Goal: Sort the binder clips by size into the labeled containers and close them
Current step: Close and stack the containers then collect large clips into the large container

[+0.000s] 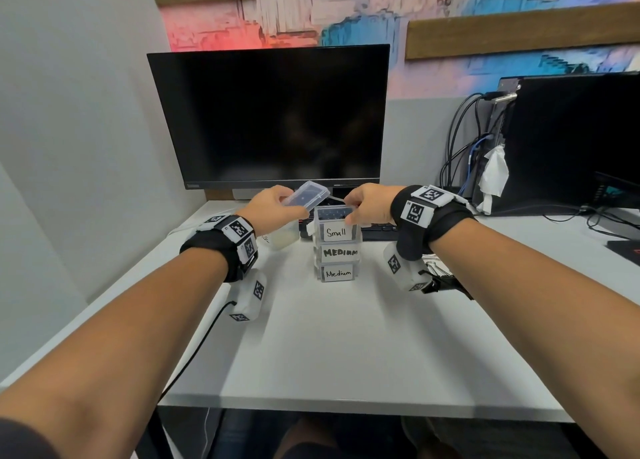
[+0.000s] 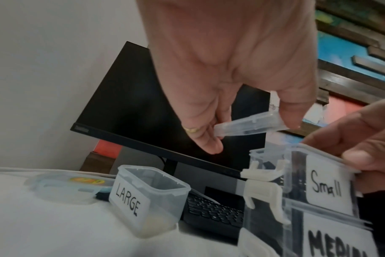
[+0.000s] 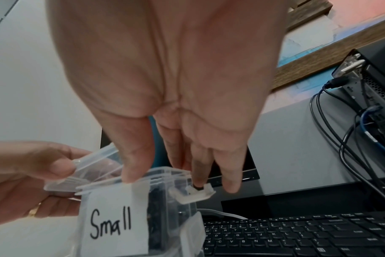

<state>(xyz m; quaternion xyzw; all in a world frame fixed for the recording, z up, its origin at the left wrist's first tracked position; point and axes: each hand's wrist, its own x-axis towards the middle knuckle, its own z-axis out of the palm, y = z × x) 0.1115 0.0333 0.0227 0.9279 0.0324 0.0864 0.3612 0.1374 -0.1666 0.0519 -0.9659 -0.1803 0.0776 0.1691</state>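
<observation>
Three clear containers stand stacked mid-table: the Small container [image 1: 336, 232] on top, then MEDIUM [image 1: 340, 252] and Medium [image 1: 338, 273]. My left hand [image 1: 282, 204] pinches a clear lid [image 1: 305, 195] [image 2: 251, 126], tilted, just above and left of the Small container's open top. My right hand [image 1: 349, 213] grips the Small container [image 3: 112, 222] by its rim, thumb on the front edge and fingers at a side latch [image 3: 196, 193]. Dark clips show inside it. An open LARGE container [image 2: 152, 200] stands to the left. Several binder clips [image 1: 440, 268] lie under my right wrist.
A black monitor [image 1: 270, 119] stands right behind the stack, with a keyboard [image 3: 297, 234] at its foot. A lidded container [image 2: 66, 187] lies left of LARGE. A computer tower [image 1: 571, 140] with hanging cables [image 1: 460, 147] fills the back right. The white table [image 1: 346, 348] reaches toward me.
</observation>
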